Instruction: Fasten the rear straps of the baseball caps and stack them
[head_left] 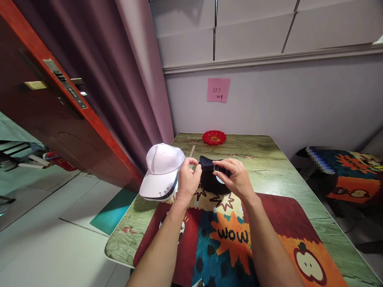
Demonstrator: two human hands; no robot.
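Observation:
A black cap (pixel 213 184) is between my hands over the far edge of the patterned mat, its back strap and metal buckle facing me. My right hand (pixel 236 177) pinches the strap beside the buckle between thumb and fingers. At the strap's left end, my left hand (pixel 189 178) has its thumb and index finger closed on the dark edge. Just left of that hand, a white cap (pixel 164 160) with a dark-edged brim and small rings sits on the table. Part of the black cap is hidden behind my right fingers.
A red scalloped dish (pixel 214 137) stands at the back of the wood-patterned table (pixel 263 153). A colourful mat (pixel 287 215) lies under my forearms. A thin flat strip (pixel 192 150) lies behind my left hand. A door (pixel 74 131) and a curtain (pixel 143 71) are at left.

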